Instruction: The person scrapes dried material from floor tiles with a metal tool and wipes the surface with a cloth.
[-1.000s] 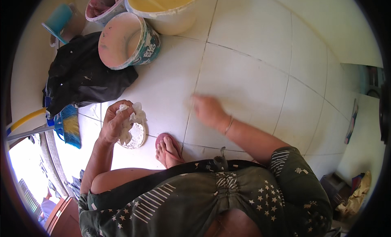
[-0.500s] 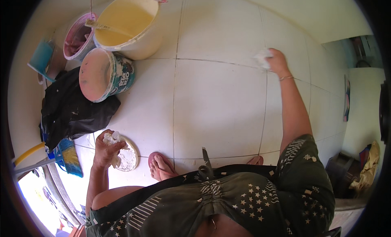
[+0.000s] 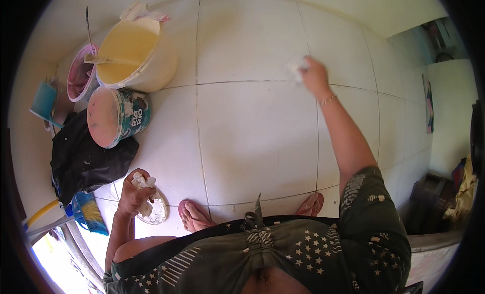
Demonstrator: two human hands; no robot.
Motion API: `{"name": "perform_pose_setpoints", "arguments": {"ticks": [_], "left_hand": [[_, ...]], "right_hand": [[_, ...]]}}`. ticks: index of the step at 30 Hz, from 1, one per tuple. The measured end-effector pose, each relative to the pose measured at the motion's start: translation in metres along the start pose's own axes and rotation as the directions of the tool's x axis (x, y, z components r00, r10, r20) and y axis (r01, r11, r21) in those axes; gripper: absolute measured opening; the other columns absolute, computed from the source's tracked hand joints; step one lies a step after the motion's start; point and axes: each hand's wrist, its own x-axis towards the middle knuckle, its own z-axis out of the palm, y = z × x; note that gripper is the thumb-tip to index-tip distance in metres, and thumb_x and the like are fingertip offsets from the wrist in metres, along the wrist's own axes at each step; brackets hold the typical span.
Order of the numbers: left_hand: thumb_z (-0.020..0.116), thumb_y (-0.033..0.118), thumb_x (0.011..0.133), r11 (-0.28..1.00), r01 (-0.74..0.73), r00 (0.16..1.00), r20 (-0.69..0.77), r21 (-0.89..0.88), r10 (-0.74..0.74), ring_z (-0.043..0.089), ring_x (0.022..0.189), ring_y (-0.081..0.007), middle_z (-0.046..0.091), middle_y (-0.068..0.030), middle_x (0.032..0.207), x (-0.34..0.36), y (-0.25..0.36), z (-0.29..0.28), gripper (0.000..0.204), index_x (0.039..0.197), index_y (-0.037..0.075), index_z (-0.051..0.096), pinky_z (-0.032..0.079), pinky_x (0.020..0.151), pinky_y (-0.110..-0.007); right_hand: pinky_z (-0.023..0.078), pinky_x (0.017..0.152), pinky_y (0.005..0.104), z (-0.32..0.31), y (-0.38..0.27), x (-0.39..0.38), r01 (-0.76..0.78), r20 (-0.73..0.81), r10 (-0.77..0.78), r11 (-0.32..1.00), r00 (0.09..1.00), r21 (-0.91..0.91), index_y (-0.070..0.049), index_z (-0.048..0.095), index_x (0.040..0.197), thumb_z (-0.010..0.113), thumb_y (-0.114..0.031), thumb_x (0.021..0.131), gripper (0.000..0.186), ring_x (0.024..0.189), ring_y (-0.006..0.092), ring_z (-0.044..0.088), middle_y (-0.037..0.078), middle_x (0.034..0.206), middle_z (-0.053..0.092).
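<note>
A white wad of cloth or paste [image 3: 297, 67] is pressed onto the tiled floor [image 3: 252, 142] by the right hand [image 3: 314, 75], closed over it at about one o'clock in the view, right on a grout line. The arm is stretched far out — nearly at full reach — so balance could be lost from the squat if more weight is put forward, and the wad could be smeared past the joint onto bare tile.

At about eight o'clock, the left hand [image 3: 133, 194] is curled around a lump of white material [image 3: 143, 182], held just above a small round dish [image 3: 156, 212] that sits on the floor beside the sandalled foot [image 3: 194, 215]. The dish is close enough to the foot to be kicked or stepped in if the stance is shifted; crumbs could also be dropped from the loosely held lump.

Further out, toward ten and eleven o'clock, a tipped teal bucket [image 3: 118, 117] lies on a black bag [image 3: 86, 160], next to a large cream bucket of yellowish liquid [image 3: 136, 54] with a stick across it and a pink pail [image 3: 81, 79]. The tipped bucket could be rolled or its contents spilled if the bag is tugged.
</note>
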Motion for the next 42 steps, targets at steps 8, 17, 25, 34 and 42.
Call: {"name": "perform_pose_setpoints", "arguments": {"ticks": [8,17,25,34,42], "left_hand": [[0.059,-0.008,0.065,0.994,-0.032,0.997,0.068,-0.1,0.039,0.065,0.072,-0.0247,0.06,-0.013,0.079,0.009,-0.007,-0.001,0.022,0.086,-0.002,0.055,0.057,0.068,-0.038],[0.055,-0.01,0.067,0.995,0.064,0.998,-0.024,-0.08,-0.066,0.064,0.066,-0.0208,0.06,-0.0126,0.077,0.003,-0.009,-0.007,0.018,0.082,-0.001,0.055,0.056,0.055,-0.031],[0.057,-0.008,0.068,0.996,-0.034,0.991,-0.131,-0.08,0.024,0.057,0.053,-0.0128,0.058,-0.0078,0.067,0.013,-0.006,-0.006,0.015,0.078,0.003,0.054,0.049,0.046,-0.024],[0.059,-0.007,0.065,0.998,0.059,0.98,-0.191,0.002,-0.057,0.055,0.049,-0.0116,0.057,-0.0064,0.064,0.011,-0.014,-0.01,0.016,0.075,0.004,0.054,0.046,0.045,-0.023],[0.06,-0.005,0.065,0.997,0.064,0.996,-0.069,0.032,-0.062,0.056,0.05,-0.0123,0.057,-0.0061,0.062,0.024,-0.013,-0.003,0.014,0.074,0.004,0.055,0.046,0.044,-0.023]], "right_hand": [[0.045,0.075,0.0486,0.105,-0.088,-0.109,0.238,0.599,-0.288,0.957,0.747,0.164,-0.004,0.059,0.097,0.049,-0.007,0.075,0.024,0.082,0.0392,0.058,0.022,0.088,0.061],[0.048,0.07,0.042,0.025,-0.04,0.049,0.041,-0.161,-0.036,0.999,0.986,0.023,0.0,0.059,0.095,0.053,-0.007,0.074,0.023,0.077,0.0358,0.06,0.02,0.079,0.062],[0.046,0.074,0.0472,0.124,-0.164,-0.143,0.291,0.71,-0.431,0.902,0.557,0.32,-0.003,0.058,0.085,0.053,-0.013,0.076,0.015,0.082,0.0358,0.059,0.02,0.086,0.061],[0.05,0.072,0.0345,-0.013,0.014,0.011,-0.025,0.213,0.018,0.999,0.977,0.029,-0.003,0.058,0.106,0.06,-0.004,0.071,0.035,0.082,0.03,0.062,0.019,0.092,0.063],[0.047,0.07,0.04,0.054,-0.029,-0.182,0.289,0.745,-0.328,0.939,0.581,0.188,-0.006,0.059,0.098,0.054,-0.007,0.073,0.026,0.078,0.0332,0.058,0.017,0.085,0.061]]}}
